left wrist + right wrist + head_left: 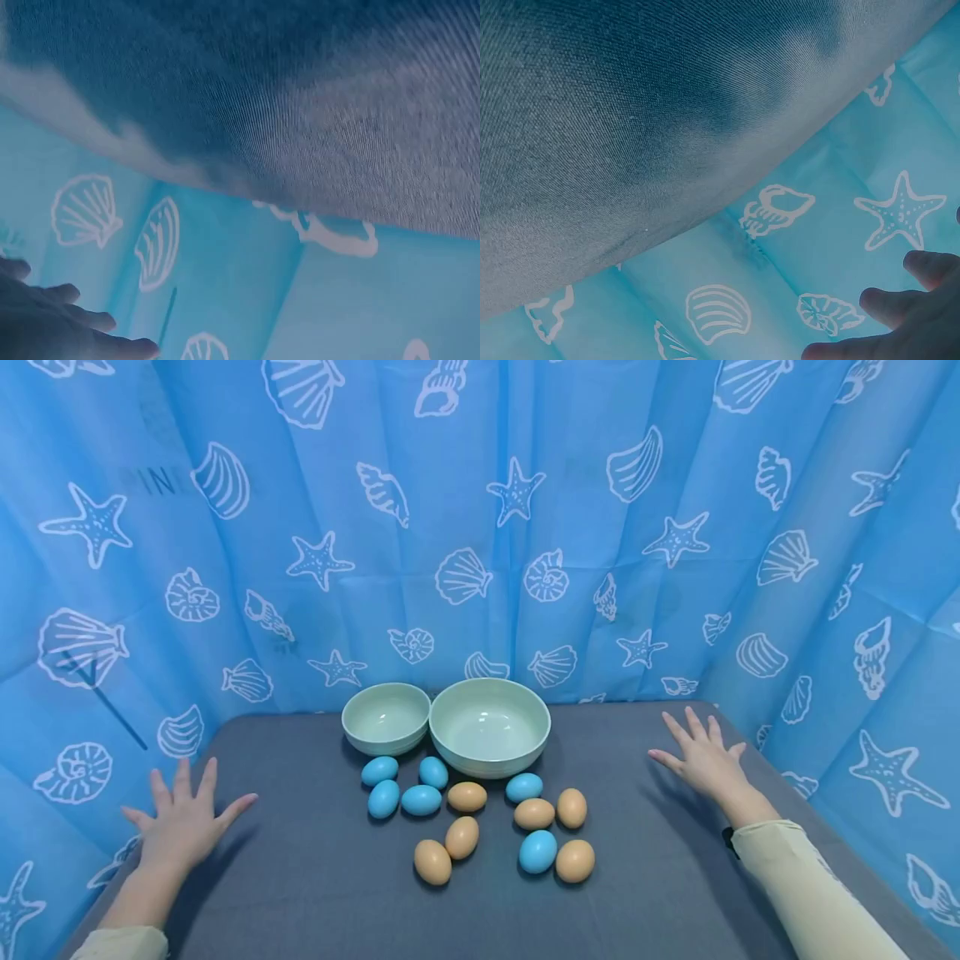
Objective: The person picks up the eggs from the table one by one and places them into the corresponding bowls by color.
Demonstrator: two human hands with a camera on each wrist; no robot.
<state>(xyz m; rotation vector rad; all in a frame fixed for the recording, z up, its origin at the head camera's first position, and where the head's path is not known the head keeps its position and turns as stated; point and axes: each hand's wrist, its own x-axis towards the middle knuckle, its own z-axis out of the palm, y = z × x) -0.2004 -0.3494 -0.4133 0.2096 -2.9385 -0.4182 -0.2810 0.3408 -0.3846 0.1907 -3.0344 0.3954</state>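
Fingers spread wide, my left hand is over the left side of the grey table and holds nothing. My right hand, also spread and holding nothing, is over the right side. Between them lie several blue eggs and several brown eggs, loosely scattered. Behind the eggs stand a smaller pale green bowl and a larger pale green bowl, side by side, with no eggs in either. Only the fingers of the left hand and right hand show in the wrist views.
A grey cloth covers the table. Blue curtains with white shell and starfish prints enclose its back and sides, close to both hands. The bowls stand near the table's back edge.
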